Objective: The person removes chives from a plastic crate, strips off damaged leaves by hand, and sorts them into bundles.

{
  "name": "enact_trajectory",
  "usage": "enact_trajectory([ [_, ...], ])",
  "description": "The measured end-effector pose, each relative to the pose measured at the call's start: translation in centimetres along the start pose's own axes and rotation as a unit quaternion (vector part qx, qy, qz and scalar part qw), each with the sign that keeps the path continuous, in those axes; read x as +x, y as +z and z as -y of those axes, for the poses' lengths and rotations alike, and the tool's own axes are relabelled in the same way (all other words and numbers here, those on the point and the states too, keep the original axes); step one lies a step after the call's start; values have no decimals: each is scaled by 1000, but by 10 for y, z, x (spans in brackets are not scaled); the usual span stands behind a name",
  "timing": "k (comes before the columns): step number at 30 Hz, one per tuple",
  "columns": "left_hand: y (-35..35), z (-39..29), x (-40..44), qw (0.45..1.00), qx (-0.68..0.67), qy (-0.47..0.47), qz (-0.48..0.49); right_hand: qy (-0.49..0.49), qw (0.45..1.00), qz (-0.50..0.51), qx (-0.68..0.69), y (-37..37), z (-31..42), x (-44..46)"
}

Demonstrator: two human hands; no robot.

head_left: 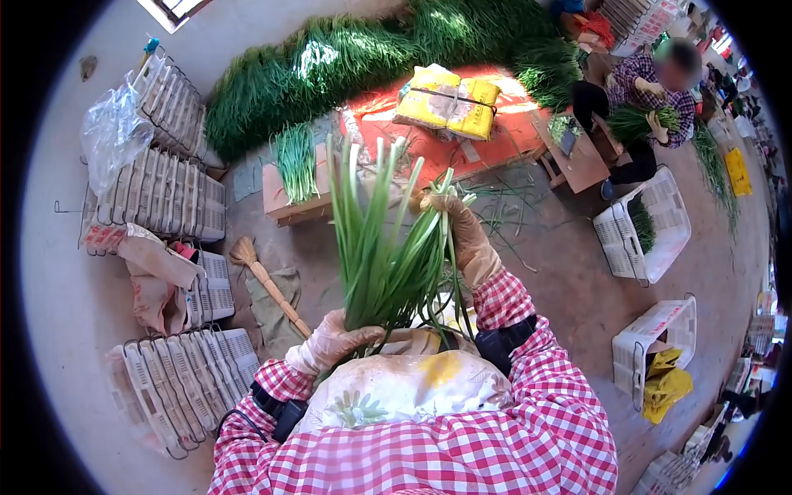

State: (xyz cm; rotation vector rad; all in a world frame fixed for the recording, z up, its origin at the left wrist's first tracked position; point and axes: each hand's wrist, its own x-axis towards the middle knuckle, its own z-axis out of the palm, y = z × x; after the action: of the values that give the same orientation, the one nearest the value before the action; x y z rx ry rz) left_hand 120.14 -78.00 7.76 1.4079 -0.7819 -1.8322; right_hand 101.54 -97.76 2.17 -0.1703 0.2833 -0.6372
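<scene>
The loose bunch of long, flat green stalks with pale ends [363, 247] is held up in front of the body, over the lap covered by a stained white plastic apron [404, 392]. The left hand in a thin whitish glove [334, 340] curls round the bunch low down, thumb across the front, its other fingers partly hidden; this low grip probably keeps the limp leaves gathered while the stiffer pale ends stand upward. The right hand in a soiled tan glove [469, 239] closes its fingers on several pale ends leaning right, seemingly to keep them apart from the upright ones. Beyond, a similar green bundle [295, 161] lies on a low brown wooden bench [273, 188], pale ends toward the near edge, perhaps so they lie aligned. Strapped yellow printed packs [450, 103] sit toward the far edge of an orange-red sheet [379, 144], beside a long green heap [313, 74].
</scene>
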Motion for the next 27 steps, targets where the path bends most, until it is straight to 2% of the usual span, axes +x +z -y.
enact_trajectory([
  [1,-8,4,3,996,68,-23,54,-8,1000,1,2,2,-2,0],
  [5,-14,12,-3,992,52,-52,106,-29,999,23,14,-3,-14,6],
  [8,-20,12,0,979,89,-71,171,-38,993,77,-80,-1,-18,5],
  [9,-26,13,3,968,55,-95,226,-21,995,91,-44,-2,-21,7],
  [12,-35,11,-1,956,-25,-158,245,27,989,126,68,-11,-33,5],
  [13,-46,24,3,948,-26,-148,281,-35,989,141,-9,4,-27,-4],
  [16,-51,45,-5,956,-126,-197,179,-32,994,80,-64,-29,-27,3],
  [17,-48,45,-4,960,-91,-176,199,-53,997,22,-42,-29,-33,1],
  [21,-46,49,-4,947,-154,-203,196,-36,999,2,-35,-23,-32,-4],
  [24,-35,49,-9,934,-227,-235,144,-27,999,0,-18,4,-25,-7],
  [25,-16,22,-12,924,-259,-254,117,-39,999,-12,-16,-2,-26,-7],
  [27,-3,9,-17,958,-199,-198,60,-34,999,-14,-17,-19,-25,-6],
])
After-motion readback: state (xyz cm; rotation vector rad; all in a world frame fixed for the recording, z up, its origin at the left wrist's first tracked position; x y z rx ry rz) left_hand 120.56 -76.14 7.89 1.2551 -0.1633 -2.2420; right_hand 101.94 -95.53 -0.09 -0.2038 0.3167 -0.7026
